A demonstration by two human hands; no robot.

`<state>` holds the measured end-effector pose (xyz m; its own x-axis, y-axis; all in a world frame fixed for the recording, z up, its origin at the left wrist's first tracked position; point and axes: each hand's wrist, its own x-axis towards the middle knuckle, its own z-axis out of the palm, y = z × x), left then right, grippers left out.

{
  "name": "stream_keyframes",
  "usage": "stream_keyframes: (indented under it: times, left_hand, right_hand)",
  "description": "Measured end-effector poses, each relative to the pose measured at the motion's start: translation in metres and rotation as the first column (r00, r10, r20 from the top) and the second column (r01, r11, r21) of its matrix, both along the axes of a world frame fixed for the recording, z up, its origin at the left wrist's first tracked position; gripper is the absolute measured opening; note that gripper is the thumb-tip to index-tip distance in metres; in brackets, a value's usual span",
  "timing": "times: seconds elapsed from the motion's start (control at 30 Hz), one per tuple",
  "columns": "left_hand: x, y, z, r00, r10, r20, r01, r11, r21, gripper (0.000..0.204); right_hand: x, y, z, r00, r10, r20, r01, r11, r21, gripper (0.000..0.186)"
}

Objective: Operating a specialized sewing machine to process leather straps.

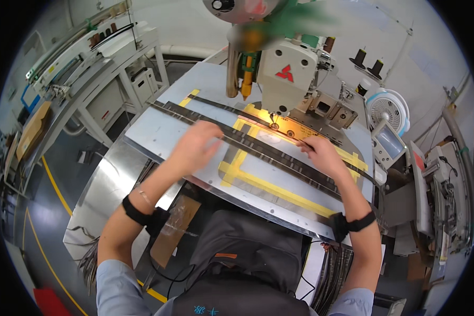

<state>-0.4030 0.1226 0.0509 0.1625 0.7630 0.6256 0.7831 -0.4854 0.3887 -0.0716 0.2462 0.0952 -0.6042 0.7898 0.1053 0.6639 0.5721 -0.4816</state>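
Note:
Two long dark strips, like straps, lie diagonally across the pale worktable (166, 138) of a white industrial sewing machine (285, 73). My left hand (197, 146) is over the left part of the nearer strip (268, 150), fingers loosely bent and thumb apart, with nothing seen in it. The farther, thinner strip (224, 109) passes under the lit needle area (274, 125). Beside that spot, my right hand (321, 154) is closed in a pinch around something thin and dark; whether it is the strip's edge or a small tool cannot be made out.
Yellow tape (268, 190) frames parts of the table. A yellow-tipped pointed part (246, 87) hangs left of the machine head. To the right are a white fan (388, 111) and a control screen (389, 141). Another machine bench (102, 73) stands at the left. Bundled straps (334, 274) hang below the table.

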Motion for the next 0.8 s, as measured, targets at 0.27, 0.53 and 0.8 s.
stream_keyframes:
  times: [0.27, 0.53, 0.8]
  left_hand:
    - [0.088, 0.055, -0.029, 0.995, -0.073, -0.063, 0.065, 0.990, -0.122, 0.042]
    - [0.079, 0.057, -0.035, 0.990, -0.121, 0.077, 0.133, 0.976, -0.171, 0.039]
    - [0.088, 0.052, -0.037, 0.997, -0.033, -0.075, 0.039, 0.995, 0.087, 0.023]
  right_hand:
    - [-0.067, 0.035, -0.035, 0.990, -0.138, -0.033, 0.142, 0.963, 0.231, 0.023]
    - [-0.081, 0.048, -0.054, 0.969, -0.248, -0.015, 0.243, 0.935, 0.259, 0.021]
    - [-0.060, 0.039, -0.051, 0.979, -0.144, -0.141, 0.184, 0.926, 0.330, 0.017]
